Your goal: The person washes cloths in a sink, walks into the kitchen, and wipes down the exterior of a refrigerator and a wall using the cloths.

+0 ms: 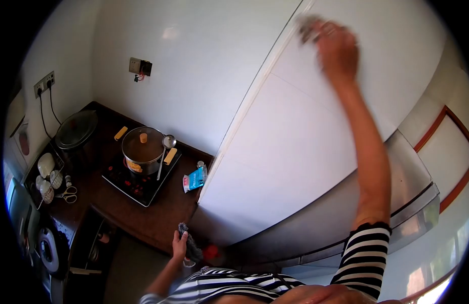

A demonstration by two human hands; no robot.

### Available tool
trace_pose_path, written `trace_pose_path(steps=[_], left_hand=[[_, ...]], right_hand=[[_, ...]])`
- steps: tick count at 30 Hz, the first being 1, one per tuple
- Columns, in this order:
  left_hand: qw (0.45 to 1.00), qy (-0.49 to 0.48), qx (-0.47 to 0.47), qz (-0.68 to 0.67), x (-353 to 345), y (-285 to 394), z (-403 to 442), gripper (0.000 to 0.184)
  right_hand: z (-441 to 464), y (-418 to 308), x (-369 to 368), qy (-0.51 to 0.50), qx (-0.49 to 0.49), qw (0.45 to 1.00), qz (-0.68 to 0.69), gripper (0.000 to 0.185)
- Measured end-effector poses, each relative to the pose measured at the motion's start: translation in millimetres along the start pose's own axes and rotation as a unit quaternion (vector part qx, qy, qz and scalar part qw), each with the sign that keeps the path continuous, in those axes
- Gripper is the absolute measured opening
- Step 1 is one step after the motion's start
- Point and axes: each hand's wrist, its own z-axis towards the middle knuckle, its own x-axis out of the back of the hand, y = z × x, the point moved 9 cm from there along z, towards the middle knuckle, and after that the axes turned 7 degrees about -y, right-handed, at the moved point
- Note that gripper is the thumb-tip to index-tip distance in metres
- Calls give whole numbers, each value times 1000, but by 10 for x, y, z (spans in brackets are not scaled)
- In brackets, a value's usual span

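Observation:
My right hand [341, 53] is raised high against the white wall panel [295, 111], close to its pale edge strip. Its fingers are closed on a crumpled greyish cloth [308, 28], blurred by motion, which appears to lie against the panel. Low in front of my body, my left hand [179, 244] grips a dark grey, fluffy cloth [193, 248] that hangs down beside the counter's near edge.
On the dark counter [158, 218], a glass-lidded pot [142, 147] with a ladle [163, 154] sits on an induction cooker [138, 185]. A blue packet [195, 178], scissors [68, 194], a bowl rack [47, 175] and a large dark pot [77, 131] are also there. Wires hang from a wall socket [139, 67].

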Motion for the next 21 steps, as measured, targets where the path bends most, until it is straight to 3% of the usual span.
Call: trace_pose_path(steps=[1, 3, 4, 6, 7, 10, 11, 13, 16, 18, 21], left_hand=[[1000, 5, 3, 4, 44, 51, -9, 19], [999, 15, -7, 28, 127, 152, -42, 20], [999, 19, -10, 40, 164, 172, -64, 20], [997, 51, -23, 50, 295, 117, -99, 19], [996, 66, -29, 57, 354, 79, -114, 19], [995, 75, -22, 62, 449, -13, -192, 19], [996, 60, -7, 70, 429, 3, -223, 20], [996, 32, 18, 82, 285, 88, -222, 21], [985, 39, -67, 154, 149, 254, -75, 22], [982, 15, -54, 178, 41, 358, 32, 24], [980, -31, -77, 179, -304, 920, 29, 24]], right_hand=[[248, 319, 26, -17, -62, 998, -27, 35], [504, 547, 211, -22, -179, 983, 28, 20], [662, 838, 204, -24, -226, 973, -35, 19], [715, 1361, 251, 4, -414, 894, 171, 23], [841, 1504, 171, 44, -318, 943, 83, 25], [757, 1354, 180, 113, -295, 948, 45, 27], [752, 1158, 231, 29, -277, 954, 112, 26], [639, 748, 160, 12, -198, 971, 132, 25], [29, -246, -125, 7, -54, 995, 83, 26], [-636, -1117, -78, 35, 45, 995, 86, 24], [-1412, -1852, -74, -10, 32, 991, 130, 19]])
